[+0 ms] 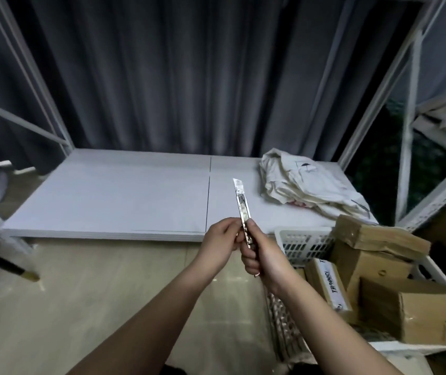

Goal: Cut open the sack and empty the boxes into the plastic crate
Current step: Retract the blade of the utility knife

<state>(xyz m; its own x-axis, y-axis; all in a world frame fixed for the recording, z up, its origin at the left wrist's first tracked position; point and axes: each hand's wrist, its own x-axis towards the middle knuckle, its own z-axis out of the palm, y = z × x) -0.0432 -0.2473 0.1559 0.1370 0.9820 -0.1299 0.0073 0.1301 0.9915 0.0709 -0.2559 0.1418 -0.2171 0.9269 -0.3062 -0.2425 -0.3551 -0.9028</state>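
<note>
Head view shows both hands on a utility knife [243, 212]: the right hand [267, 255] has its fingers wrapped round the handle, while the left hand [220, 242] pinches the knife's body just below the extended blade, which points up and away. Beyond the fingers and to their right, the crumpled white sack [297, 182] lies on a low white shelf [113, 196]. Just right of the fingers, the white plastic crate [303, 242] holds cardboard boxes [378, 255].

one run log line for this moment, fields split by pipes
right hand grips metal utility knife, blade out | left hand pinches its handle | crumpled white sack on white shelf board | brown cardboard boxes in white plastic crate
</note>
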